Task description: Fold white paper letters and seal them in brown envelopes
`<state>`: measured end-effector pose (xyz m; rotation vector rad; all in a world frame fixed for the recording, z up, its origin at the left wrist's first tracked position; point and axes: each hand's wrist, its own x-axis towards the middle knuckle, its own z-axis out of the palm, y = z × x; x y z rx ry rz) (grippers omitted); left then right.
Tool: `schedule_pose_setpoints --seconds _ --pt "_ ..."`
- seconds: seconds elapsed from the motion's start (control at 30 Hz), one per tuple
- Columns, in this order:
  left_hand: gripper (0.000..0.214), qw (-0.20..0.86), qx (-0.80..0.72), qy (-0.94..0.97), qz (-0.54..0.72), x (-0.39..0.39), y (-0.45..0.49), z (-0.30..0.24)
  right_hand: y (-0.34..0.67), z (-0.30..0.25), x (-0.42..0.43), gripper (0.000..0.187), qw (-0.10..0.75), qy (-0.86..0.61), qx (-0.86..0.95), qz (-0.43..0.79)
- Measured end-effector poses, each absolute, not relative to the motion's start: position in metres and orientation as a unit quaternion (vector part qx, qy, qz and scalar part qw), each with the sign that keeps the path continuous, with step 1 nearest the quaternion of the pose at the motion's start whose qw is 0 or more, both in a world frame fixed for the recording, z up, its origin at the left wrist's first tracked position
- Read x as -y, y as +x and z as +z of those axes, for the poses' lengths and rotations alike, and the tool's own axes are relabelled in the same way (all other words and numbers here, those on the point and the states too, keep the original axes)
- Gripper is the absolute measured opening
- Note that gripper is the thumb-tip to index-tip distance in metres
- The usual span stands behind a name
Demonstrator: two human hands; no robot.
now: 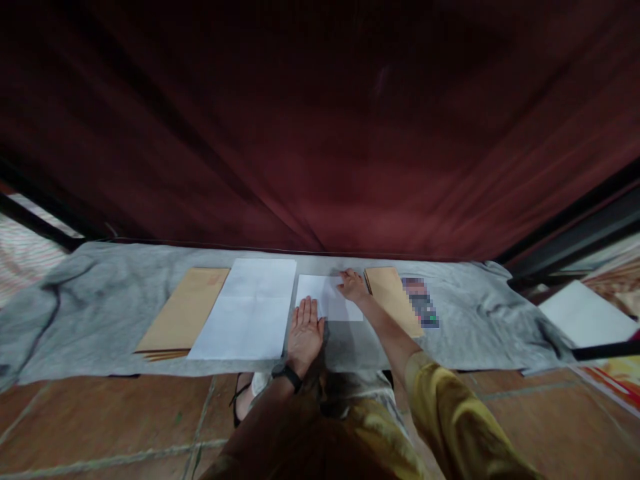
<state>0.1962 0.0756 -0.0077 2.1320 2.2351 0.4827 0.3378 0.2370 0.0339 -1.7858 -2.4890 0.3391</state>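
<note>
A small white sheet of paper (331, 299), perhaps folded, lies on a grey cloth in front of me. My left hand (305, 332), palm down with fingers stretched out, rests over its lower left edge. On the upper right part of the same sheet lies my right hand (353, 287), its fingers apart and slightly bent. Just left of my hands is a larger white sheet (247, 310) with faint crease lines. It overlaps a stack of brown envelopes (185, 312). More brown envelopes (394, 299) lie close to the right of my right hand.
A blurred-out rectangular item (421, 303) sits beside the right envelopes. The grey cloth (475, 313) covers a narrow table with a dark red curtain (320, 153) behind it. Dark metal bars (575, 230) stand at both ends. Below is a tiled floor (165, 407).
</note>
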Motion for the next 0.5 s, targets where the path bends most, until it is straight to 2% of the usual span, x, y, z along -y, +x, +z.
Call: schedule_pose_setpoints --seconds 0.27,0.5 --pt "0.056 0.003 -0.699 0.694 0.173 -0.074 0.191 -0.008 0.343 0.05 -0.234 0.031 0.013 -0.607 0.78 0.151" --pt "0.054 0.01 -0.687 0.691 0.225 -0.07 0.188 -0.004 0.366 0.053 -0.221 0.025 0.086 -0.633 0.737 0.218"
